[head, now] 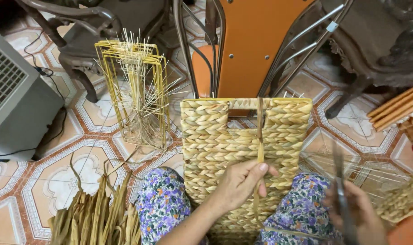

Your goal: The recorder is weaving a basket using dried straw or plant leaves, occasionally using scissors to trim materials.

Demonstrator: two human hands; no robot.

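A woven straw basket panel [215, 145] stands upright between my knees, its yellow wire rim at the top. My left hand [240, 181] rests against the weave and pinches a flat straw strand [260, 136] that runs up to the handle gap near the rim. My right hand [356, 213], blurred at the lower right, holds a pair of dark scissors [339, 181] pointing upward, apart from the panel.
Yellow wire frames with thin stakes [134, 86] stand on the tiled floor at left. A bundle of dried straw [95, 218] lies at lower left. An orange chair [251, 45] is behind the panel, a grey box [16, 100] at far left, more woven work [403, 199] at right.
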